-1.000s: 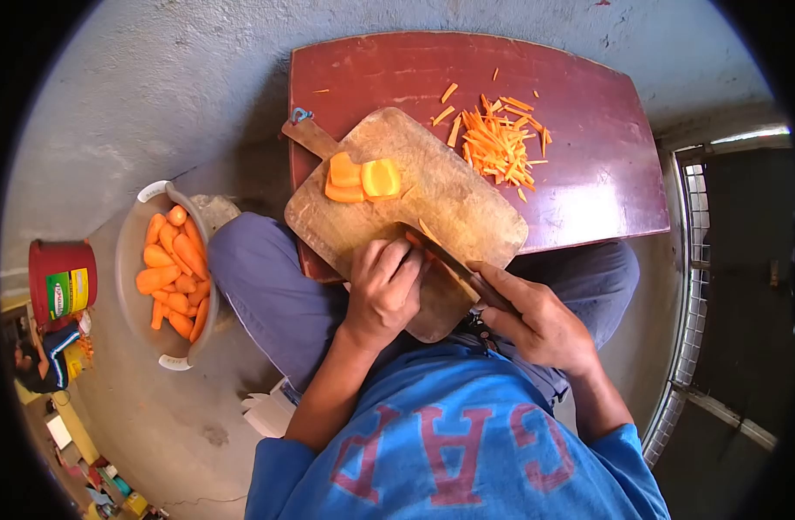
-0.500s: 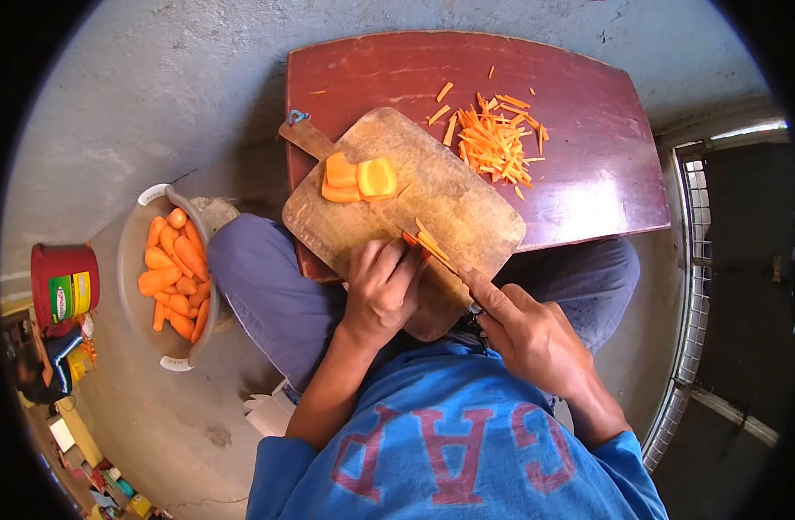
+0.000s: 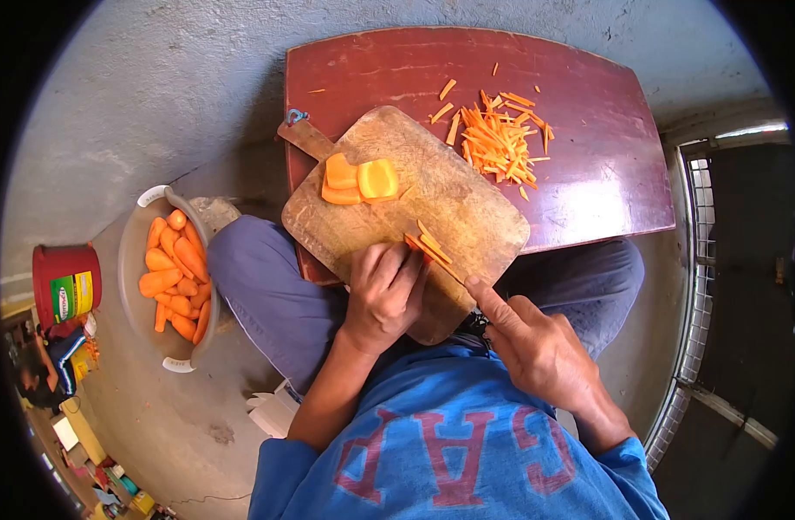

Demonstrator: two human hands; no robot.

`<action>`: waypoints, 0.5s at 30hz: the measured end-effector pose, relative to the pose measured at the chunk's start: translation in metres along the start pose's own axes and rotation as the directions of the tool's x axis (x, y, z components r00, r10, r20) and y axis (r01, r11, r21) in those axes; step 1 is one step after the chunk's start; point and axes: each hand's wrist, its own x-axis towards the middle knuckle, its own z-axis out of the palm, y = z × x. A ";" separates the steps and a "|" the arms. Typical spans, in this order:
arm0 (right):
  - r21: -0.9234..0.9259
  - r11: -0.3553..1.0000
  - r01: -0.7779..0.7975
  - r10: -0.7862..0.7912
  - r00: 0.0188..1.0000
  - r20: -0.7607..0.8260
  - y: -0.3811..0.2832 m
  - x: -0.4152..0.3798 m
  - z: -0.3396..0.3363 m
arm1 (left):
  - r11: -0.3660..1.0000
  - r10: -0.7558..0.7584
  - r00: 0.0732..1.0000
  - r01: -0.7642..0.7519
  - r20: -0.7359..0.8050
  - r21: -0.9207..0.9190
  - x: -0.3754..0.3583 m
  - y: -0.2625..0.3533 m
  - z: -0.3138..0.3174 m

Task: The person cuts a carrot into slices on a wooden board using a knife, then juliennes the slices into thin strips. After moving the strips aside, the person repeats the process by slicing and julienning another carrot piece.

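A wooden cutting board (image 3: 449, 186) lies tilted across my lap and the table edge. My left hand (image 3: 385, 293) is closed on the board's near side, fingertips curled over a carrot piece mostly hidden beneath them. My right hand (image 3: 536, 347) grips a knife (image 3: 450, 271), its forefinger stretched along the blade's back; the handle is hidden in the palm. The blade lies right beside my left fingertips. Several thin carrot strips (image 3: 434, 246) rest against the blade's far side. Farther up the board sit thick carrot slabs (image 3: 378, 179), some of them overlapping.
A heap of carrot sticks (image 3: 499, 146) lies on the dark red table (image 3: 579, 113), with a few stray ones around it. On the floor to the left stands a grey basin (image 3: 132, 286) of peeled carrots, beside a red bucket (image 3: 55, 269). Another person (image 3: 44, 373) is at the far left.
My right hand has shifted slightly down and to the right, drawing the knife back toward me. My left hand stays nearly in place over the carrot piece.
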 end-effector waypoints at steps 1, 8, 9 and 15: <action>-0.005 1.000 0.012 -0.012 1.000 0.006 0.000 -0.001 0.001 | 1.000 0.007 1.000 -0.007 0.003 0.006 0.000 0.000 -0.001; 0.038 0.980 0.194 -0.188 0.974 -0.126 0.012 0.021 0.022 | 1.000 -0.007 1.000 0.006 0.017 0.006 -0.001 -0.001 -0.003; 0.031 0.982 0.186 -0.181 0.976 -0.124 0.011 0.019 0.020 | 1.000 -0.002 1.000 0.002 0.012 0.006 0.000 0.000 -0.004; 0.009 0.997 0.077 -0.075 0.992 -0.101 0.007 0.004 0.007 | 0.999 -0.026 1.000 0.026 -0.012 -0.023 -0.004 -0.003 0.004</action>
